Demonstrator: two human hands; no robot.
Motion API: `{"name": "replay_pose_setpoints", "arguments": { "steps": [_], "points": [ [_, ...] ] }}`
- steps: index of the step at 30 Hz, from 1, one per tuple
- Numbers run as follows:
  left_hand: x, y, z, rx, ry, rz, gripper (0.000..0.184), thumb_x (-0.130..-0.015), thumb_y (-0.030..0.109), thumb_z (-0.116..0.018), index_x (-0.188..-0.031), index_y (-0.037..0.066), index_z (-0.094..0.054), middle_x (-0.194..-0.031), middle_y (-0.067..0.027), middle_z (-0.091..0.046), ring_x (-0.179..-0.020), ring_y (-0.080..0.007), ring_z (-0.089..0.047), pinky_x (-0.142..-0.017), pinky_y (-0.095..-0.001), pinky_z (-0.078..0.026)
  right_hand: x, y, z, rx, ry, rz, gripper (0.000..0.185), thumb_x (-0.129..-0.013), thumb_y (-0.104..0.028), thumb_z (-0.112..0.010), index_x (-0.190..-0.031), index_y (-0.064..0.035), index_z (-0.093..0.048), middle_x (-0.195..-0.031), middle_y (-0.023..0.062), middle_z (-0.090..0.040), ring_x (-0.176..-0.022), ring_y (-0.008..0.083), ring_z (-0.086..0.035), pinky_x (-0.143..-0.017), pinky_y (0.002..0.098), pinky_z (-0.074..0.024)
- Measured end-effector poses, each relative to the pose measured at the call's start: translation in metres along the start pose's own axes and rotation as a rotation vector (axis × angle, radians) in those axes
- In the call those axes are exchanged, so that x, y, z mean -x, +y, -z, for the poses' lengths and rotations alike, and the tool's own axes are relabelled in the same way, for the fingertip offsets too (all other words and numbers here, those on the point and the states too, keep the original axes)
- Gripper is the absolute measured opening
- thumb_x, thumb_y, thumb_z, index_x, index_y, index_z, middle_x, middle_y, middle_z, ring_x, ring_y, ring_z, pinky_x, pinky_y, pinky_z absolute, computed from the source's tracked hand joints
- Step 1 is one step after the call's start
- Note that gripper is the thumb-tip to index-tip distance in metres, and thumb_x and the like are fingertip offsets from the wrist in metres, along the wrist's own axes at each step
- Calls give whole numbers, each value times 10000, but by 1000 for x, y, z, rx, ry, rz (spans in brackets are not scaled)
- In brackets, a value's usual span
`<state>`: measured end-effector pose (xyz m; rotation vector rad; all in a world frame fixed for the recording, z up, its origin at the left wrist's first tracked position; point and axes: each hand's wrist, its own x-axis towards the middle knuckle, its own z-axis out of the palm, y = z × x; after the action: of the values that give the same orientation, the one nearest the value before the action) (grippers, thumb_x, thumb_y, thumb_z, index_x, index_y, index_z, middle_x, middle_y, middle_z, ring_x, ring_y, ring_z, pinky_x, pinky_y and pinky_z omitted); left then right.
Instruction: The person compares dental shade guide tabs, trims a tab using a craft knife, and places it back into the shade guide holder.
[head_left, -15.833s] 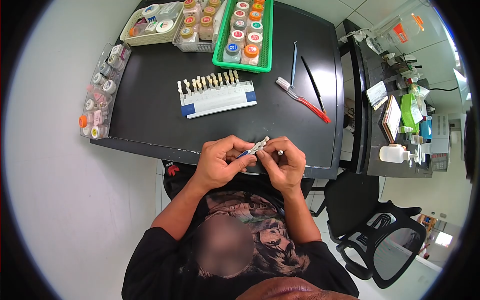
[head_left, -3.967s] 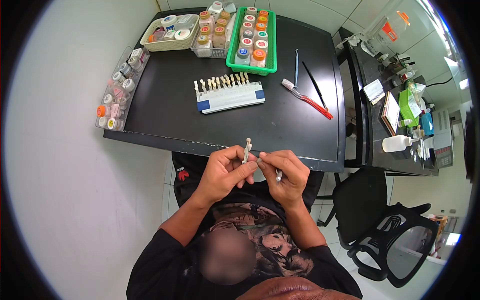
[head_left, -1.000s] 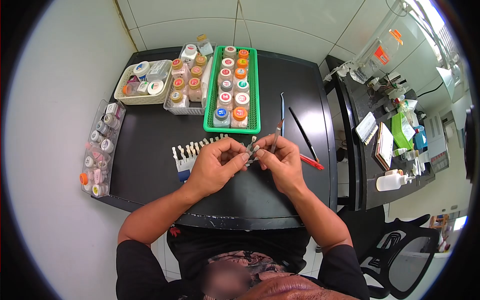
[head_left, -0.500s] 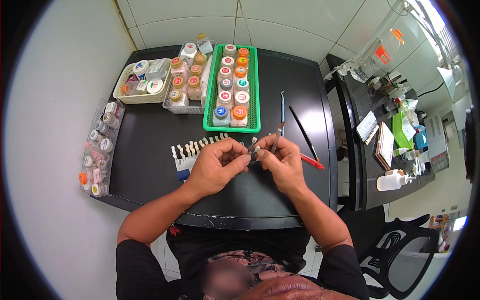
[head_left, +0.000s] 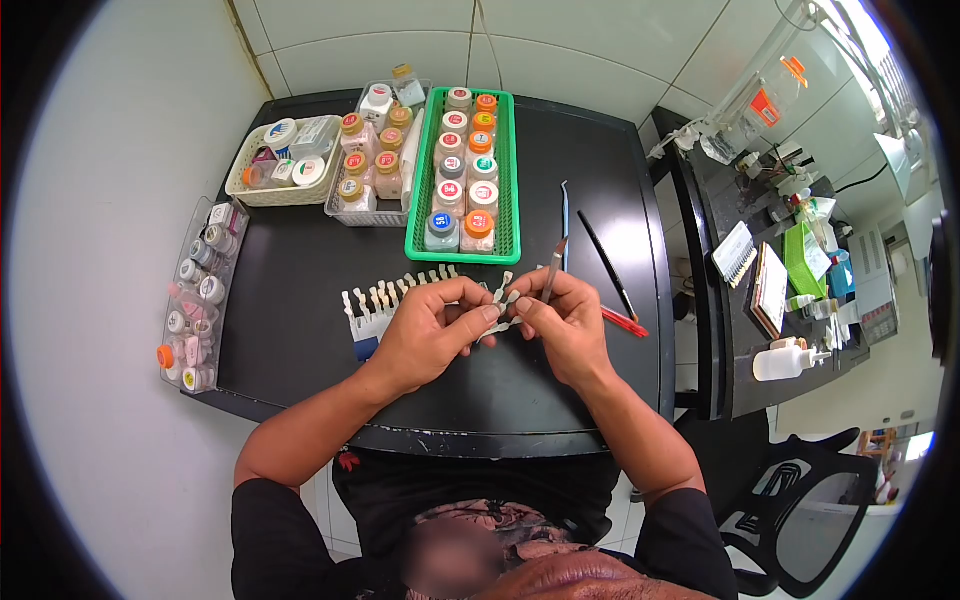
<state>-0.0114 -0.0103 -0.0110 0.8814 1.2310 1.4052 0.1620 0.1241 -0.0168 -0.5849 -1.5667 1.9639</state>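
My left hand (head_left: 432, 328) is closed, thumb and forefinger pinching several tooth-shaped shade tabs (head_left: 507, 281) with grey-green stems, fanned out between my hands. The fingertips of my right hand (head_left: 570, 332) pinch one tab of that group. A thin brush (head_left: 553, 275) with a reddish-brown tip also stands up between my right fingers. Just behind my left hand is a shade guide (head_left: 372, 328) with a row of tooth tabs, partly covered by the hand.
A green basket (head_left: 514, 180) of capped jars stands behind my hands, with a clear basket (head_left: 345, 215) and a cream basket (head_left: 232, 185) to its left. A jar tray (head_left: 232, 235) lines the left edge. Right of my hands lie a blue tool (head_left: 565, 215), a black brush (head_left: 603, 258) and a red-handled tool (head_left: 626, 323).
The shade tabs between my fingers have spread apart and more of them show now. My hands have barely moved, and the brush remains in my right hand.
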Motion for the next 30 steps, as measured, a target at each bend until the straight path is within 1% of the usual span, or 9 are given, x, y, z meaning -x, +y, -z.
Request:
{"name": "replay_pose_setpoints", "arguments": {
  "steps": [1,4,7,16,19,22,25,30],
  "points": [
    [0,0,0,3,3,2,186,-1083,204,-730,-1111,20,-736,-982,-13,-749,-836,-90,-740,-660,-228,-514,0,0,0,7,2,-2,129,-982,-26,-727,-1092,41,-727,-909,68,-715,-721,92,-615,-639,239,-487],
    [1,2,-1,3,6,10,184,-1078,202,-736,-1104,19,-733,-980,-13,-739,-832,-92,-733,-656,-224,-510,0,3,5,28,-24,-5,139,-1006,-79,-738,-1107,15,-738,-928,32,-733,-763,64,-639,-660,233,-508],
    [1,3,-1,-12,0,13,173,-1073,192,-738,-1091,21,-725,-992,-14,-723,-831,-100,-724,-653,-219,-504,0,4,5,38,-23,-4,141,-999,-86,-748,-1100,11,-735,-905,20,-721,-742,63,-637,-652,230,-508],
    [0,2,-2,-21,-15,-3,162,-1078,182,-732,-1079,20,-722,-975,-8,-716,-806,-89,-709,-645,-221,-501,0,2,5,45,-23,-13,140,-984,-68,-734,-1098,14,-730,-898,20,-715,-736,66,-633,-655,233,-510],
    [0,3,-1,-19,-22,17,169,-1083,187,-728,-1089,18,-722,-978,-11,-718,-810,-91,-710,-644,-222,-500,0,2,5,30,-45,-6,162,-1009,-97,-695,-1114,22,-730,-894,31,-715,-727,70,-619,-640,229,-479],
    [1,4,-1,-8,-25,27,180,-1087,196,-726,-1108,18,-723,-986,-14,-722,-821,-91,-712,-651,-221,-498,1,0,5,-95,-48,-36,201,-1037,-119,-636,-1130,32,-729,-901,43,-712,-717,72,-599,-620,225,-437],
    [0,4,-1,11,-17,10,190,-1089,205,-725,-1124,19,-725,-996,-18,-728,-834,-93,-713,-661,-220,-496,2,-2,2,-118,-36,-35,224,-1044,-115,-596,-1139,39,-728,-917,52,-710,-707,71,-585,-606,224,-411],
    [0,2,0,29,14,-11,196,-1094,205,-716,-1160,20,-723,-1022,-27,-734,-853,-95,-713,-670,-220,-496,1,0,4,-126,-69,-24,231,-1033,-99,-604,-1180,45,-709,-923,52,-704,-711,74,-578,-615,228,-422]
  ]
}}
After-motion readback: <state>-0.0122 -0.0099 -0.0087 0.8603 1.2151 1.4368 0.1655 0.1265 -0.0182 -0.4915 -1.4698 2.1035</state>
